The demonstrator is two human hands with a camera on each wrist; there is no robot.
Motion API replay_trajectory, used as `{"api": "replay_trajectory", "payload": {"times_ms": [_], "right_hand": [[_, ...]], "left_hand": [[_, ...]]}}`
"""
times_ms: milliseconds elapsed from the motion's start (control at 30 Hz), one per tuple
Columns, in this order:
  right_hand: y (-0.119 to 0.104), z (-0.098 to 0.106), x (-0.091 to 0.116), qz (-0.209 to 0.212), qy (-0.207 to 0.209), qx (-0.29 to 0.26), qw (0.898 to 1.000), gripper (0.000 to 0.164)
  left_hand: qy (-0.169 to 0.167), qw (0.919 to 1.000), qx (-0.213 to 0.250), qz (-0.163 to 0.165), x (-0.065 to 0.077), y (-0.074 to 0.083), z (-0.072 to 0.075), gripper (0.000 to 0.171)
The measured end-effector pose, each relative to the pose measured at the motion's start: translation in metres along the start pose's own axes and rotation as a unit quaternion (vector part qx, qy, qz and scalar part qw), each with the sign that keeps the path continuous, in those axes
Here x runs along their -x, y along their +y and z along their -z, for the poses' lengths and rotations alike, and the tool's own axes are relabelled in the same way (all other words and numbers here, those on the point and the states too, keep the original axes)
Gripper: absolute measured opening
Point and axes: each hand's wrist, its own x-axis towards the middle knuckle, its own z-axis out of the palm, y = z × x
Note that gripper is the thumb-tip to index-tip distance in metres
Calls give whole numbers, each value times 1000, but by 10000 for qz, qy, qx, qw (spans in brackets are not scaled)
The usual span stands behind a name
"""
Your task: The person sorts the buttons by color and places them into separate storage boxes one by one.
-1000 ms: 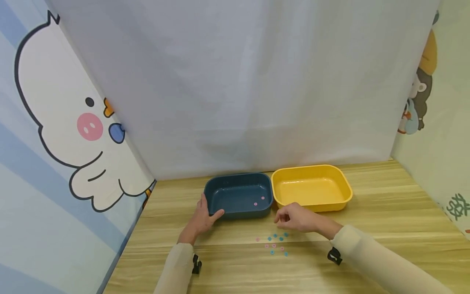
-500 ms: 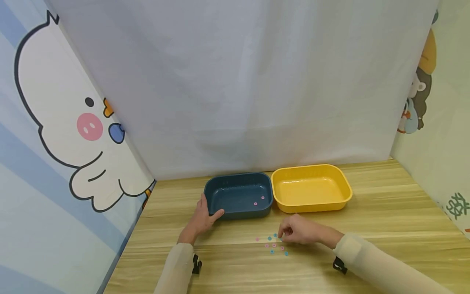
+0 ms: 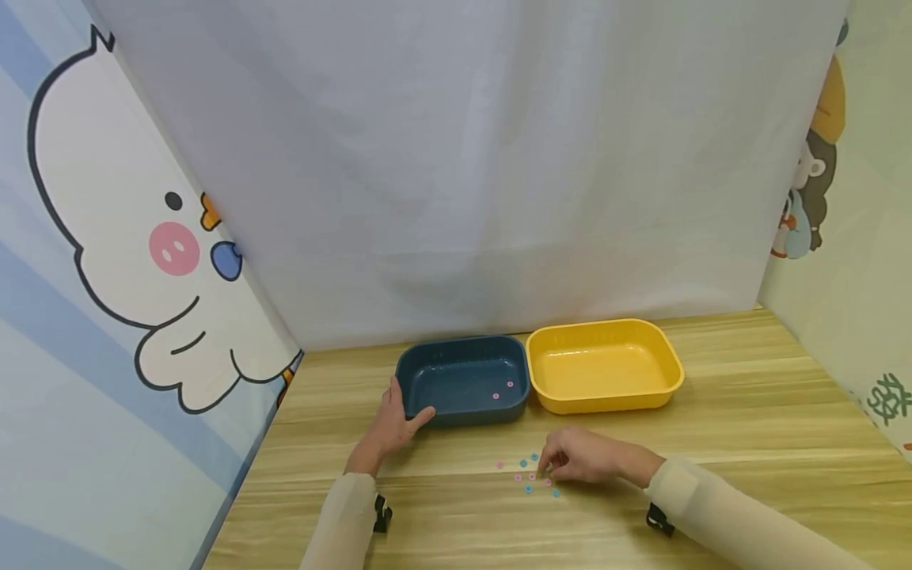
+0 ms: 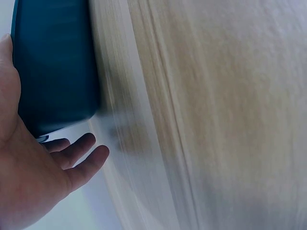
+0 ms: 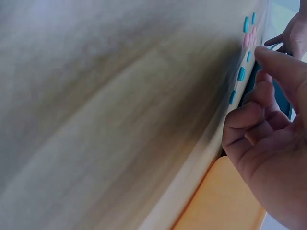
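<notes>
The right hand [image 3: 583, 454] curls at pink beads [image 3: 518, 477] and blue beads [image 3: 528, 489], in from the far edge of the counter [image 3: 442, 522]; whether it grips one, I cannot tell. Their crowding risks knocking neighbours astray. The left hand [image 3: 390, 422], unclenched, touches the near-left corner of the navy tray [image 3: 456, 381].

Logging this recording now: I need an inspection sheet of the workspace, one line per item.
Surface: table with wood-grain top.
Job's things: dark blue tray and yellow tray side by side; small pink pieces and small blue pieces loose in front; two more pink ones inside the dark blue tray.
Clutter: nothing seen.
Left hand: rests against the dark blue tray's near left corner.
Right hand: at the loose pieces, fingers bent; whether it holds one is unclear.
Cables: nothing seen.
Surroundings: pale curtain behind, cartoon-printed panels left and right.
</notes>
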Motion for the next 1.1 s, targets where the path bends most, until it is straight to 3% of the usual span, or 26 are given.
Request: {"api": "replay_trajectory", "payload": {"times_ms": [300, 567, 1100], "right_hand": [[-2, -1, 0, -39, -188, -45, 9998, 9], [0, -3, -1, 211, -190, 8, 9996, 8], [2, -3, -1, -46, -367, 96, 9993, 8]], "left_hand": [[14, 10000, 57, 22, 0, 0, 0, 107], [40, 10000, 23, 41, -1, -2, -1, 106], [23, 9999, 107, -8, 0, -1, 0, 107]]}}
